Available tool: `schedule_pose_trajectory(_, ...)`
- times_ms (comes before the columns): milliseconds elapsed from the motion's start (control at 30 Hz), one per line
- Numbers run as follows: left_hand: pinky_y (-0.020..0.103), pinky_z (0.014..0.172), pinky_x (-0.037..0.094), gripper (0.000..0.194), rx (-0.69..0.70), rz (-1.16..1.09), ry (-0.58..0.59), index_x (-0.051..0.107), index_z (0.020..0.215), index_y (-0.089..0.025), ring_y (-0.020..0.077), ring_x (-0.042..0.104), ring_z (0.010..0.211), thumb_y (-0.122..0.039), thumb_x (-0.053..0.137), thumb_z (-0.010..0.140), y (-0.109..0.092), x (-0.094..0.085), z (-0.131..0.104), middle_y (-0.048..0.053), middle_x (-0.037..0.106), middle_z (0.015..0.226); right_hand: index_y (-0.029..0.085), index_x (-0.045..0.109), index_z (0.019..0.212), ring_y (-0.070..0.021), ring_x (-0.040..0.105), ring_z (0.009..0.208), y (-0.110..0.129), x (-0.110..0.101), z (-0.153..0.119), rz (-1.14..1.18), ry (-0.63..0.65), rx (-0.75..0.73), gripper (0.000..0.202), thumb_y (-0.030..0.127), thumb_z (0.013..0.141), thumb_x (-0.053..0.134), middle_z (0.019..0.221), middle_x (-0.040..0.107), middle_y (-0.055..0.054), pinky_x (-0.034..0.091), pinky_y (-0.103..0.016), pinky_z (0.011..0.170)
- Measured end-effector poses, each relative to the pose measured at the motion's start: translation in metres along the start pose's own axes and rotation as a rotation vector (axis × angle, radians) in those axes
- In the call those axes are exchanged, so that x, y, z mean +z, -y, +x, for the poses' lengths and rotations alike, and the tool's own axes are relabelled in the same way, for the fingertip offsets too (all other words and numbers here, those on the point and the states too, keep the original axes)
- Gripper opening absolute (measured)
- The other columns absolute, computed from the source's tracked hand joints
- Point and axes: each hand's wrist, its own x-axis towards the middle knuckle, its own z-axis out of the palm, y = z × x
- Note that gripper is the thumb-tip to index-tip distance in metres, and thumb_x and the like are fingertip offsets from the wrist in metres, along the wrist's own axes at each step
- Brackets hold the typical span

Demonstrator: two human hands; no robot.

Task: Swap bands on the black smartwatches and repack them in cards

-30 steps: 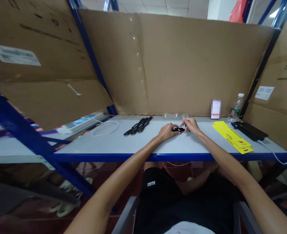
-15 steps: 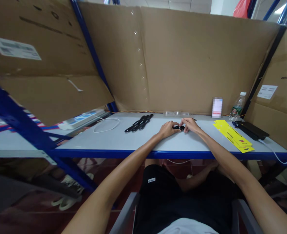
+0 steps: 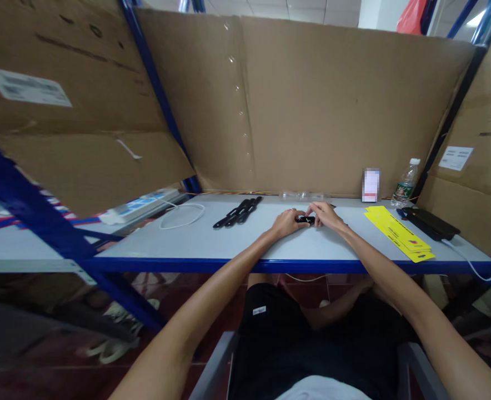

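A small glossy black piece point(image 3: 305, 220) lies on or just over the tabletop between my hands; its kind cannot be made out. My left hand point(image 3: 287, 223) grips its left end, thumb and fingers closed round it. From the right, my right hand point(image 3: 326, 214) bends over the same piece, its fingers drawn together at the piece's right end. The fingertips hide part of it. To the left of my hands, several long black pieces with slots point(image 3: 239, 212) lie side by side at a slant. Behind my hands is clear plastic packaging point(image 3: 304, 196).
Yellow printed cards point(image 3: 395, 230) lie at right beside a black oblong case point(image 3: 432, 223) and white cable point(image 3: 466, 254). A phone point(image 3: 370, 186) and water bottle point(image 3: 404, 186) stand behind. Cardboard point(image 3: 312, 105) walls the table point(image 3: 166, 241); a power strip point(image 3: 145, 205) is at left.
The fingers have shifted slightly over the black piece, which shows a smoother, darker side now. Both hands stay in about the same place. The view has tilted very slightly.
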Motion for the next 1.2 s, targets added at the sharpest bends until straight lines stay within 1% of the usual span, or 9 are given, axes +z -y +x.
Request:
schedule_pose_trajectory(100,0.029,0.076,0.046,0.046,-0.003,-0.002,0.009,0.077,0.123,-0.027,0.0239,0.067,0.089,-0.055,0.071,0.087,-0.001,-0.001,0.000,0.006,0.074,0.099,0.017,0.067,0.085,-0.0086,0.059,0.042,-0.001,0.000,0.000,-0.009,0.037,-0.026,0.039,0.040,0.106,0.043,0.070,0.071,-0.001,0.043,-0.018,0.042)
schedule_pose_trajectory(167,0.029,0.075,0.045,0.045,0.001,-0.009,0.009,0.077,0.121,-0.027,0.0237,0.067,0.089,-0.055,0.072,0.086,-0.001,-0.001,0.000,0.006,0.074,0.098,0.017,0.066,0.084,-0.0086,0.059,0.043,-0.002,0.001,0.001,-0.075,0.042,-0.050,0.036,0.036,0.105,0.044,0.069,0.069,0.000,0.043,-0.018,0.043)
schedule_pose_trajectory(333,0.029,0.076,0.046,0.043,0.020,-0.023,0.004,0.078,0.120,-0.029,0.0234,0.067,0.088,-0.055,0.072,0.086,0.001,0.000,0.001,0.006,0.074,0.098,0.018,0.065,0.081,-0.0070,0.057,0.043,-0.004,0.002,0.003,-0.220,-0.017,-0.131,0.035,0.028,0.105,0.042,0.073,0.070,0.001,0.044,-0.019,0.051)
schedule_pose_trajectory(400,0.029,0.077,0.047,0.044,0.026,-0.029,0.003,0.078,0.121,-0.030,0.0231,0.067,0.087,-0.055,0.072,0.085,0.002,0.001,0.001,0.005,0.074,0.097,0.017,0.065,0.080,-0.0067,0.056,0.043,-0.004,0.003,0.004,-0.259,-0.044,-0.130,0.035,0.027,0.105,0.042,0.074,0.071,0.001,0.044,-0.019,0.052)
schedule_pose_trajectory(500,0.029,0.078,0.047,0.046,0.029,-0.037,0.003,0.077,0.123,-0.030,0.0233,0.067,0.088,-0.055,0.072,0.086,0.002,0.001,0.001,0.006,0.074,0.097,0.017,0.065,0.080,-0.0078,0.057,0.043,-0.003,0.004,0.004,-0.231,-0.058,-0.048,0.034,0.027,0.105,0.044,0.072,0.072,0.000,0.044,-0.019,0.050)
schedule_pose_trajectory(633,0.030,0.080,0.047,0.047,0.041,-0.043,0.009,0.077,0.125,-0.030,0.0236,0.067,0.090,-0.055,0.072,0.086,0.001,0.001,0.001,0.006,0.075,0.098,0.016,0.064,0.079,-0.0085,0.054,0.038,-0.002,0.004,0.006,-0.092,-0.080,0.105,0.034,0.026,0.105,0.043,0.068,0.073,-0.002,0.040,-0.019,0.040)
schedule_pose_trajectory(733,0.030,0.080,0.047,0.046,0.045,-0.033,0.012,0.077,0.125,-0.031,0.0237,0.067,0.089,-0.055,0.072,0.086,0.000,0.001,0.001,0.006,0.074,0.097,0.016,0.063,0.077,-0.0083,0.051,0.034,-0.001,0.001,0.007,0.012,-0.086,0.179,0.035,0.024,0.105,0.044,0.066,0.075,-0.004,0.038,-0.019,0.037)
schedule_pose_trajectory(1033,0.031,0.082,0.048,0.045,0.049,-0.022,0.009,0.075,0.126,-0.030,0.0251,0.068,0.094,-0.051,0.074,0.086,-0.004,-0.002,-0.001,0.006,0.075,0.101,0.014,0.065,0.076,-0.0078,0.046,0.031,0.002,-0.010,0.003,0.154,-0.053,0.222,0.035,0.023,0.103,0.045,0.070,0.078,-0.009,0.036,-0.019,0.037)
schedule_pose_trajectory(1200,0.031,0.081,0.049,0.046,0.050,-0.010,0.004,0.075,0.127,-0.030,0.0254,0.068,0.094,-0.052,0.074,0.086,-0.003,-0.001,-0.002,0.006,0.074,0.100,0.015,0.065,0.078,-0.0081,0.044,0.032,0.001,-0.009,0.003,0.110,-0.047,0.226,0.036,0.026,0.104,0.043,0.074,0.079,-0.009,0.034,-0.021,0.038)
